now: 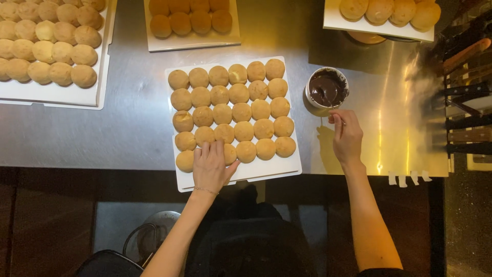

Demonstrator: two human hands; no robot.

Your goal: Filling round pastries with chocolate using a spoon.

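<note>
Fingers of the left hand (210,166) laid flat over round golden pastries (231,110) at the near left of a white rectangular tray (271,168), right hand (346,137) pinched on a thin utensil just near of a small round bowl of dark chocolate (327,88), steel counter (128,131) beneath.

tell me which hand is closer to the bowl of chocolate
Right. The right hand is just below the bowl of chocolate, fingertips near its rim. The left hand rests on the pastries at the white tray's near edge, well left.

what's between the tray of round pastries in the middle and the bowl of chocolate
Nothing: in the head view only a narrow strip of bare steel counter separates the middle white tray from the chocolate bowl.
</note>
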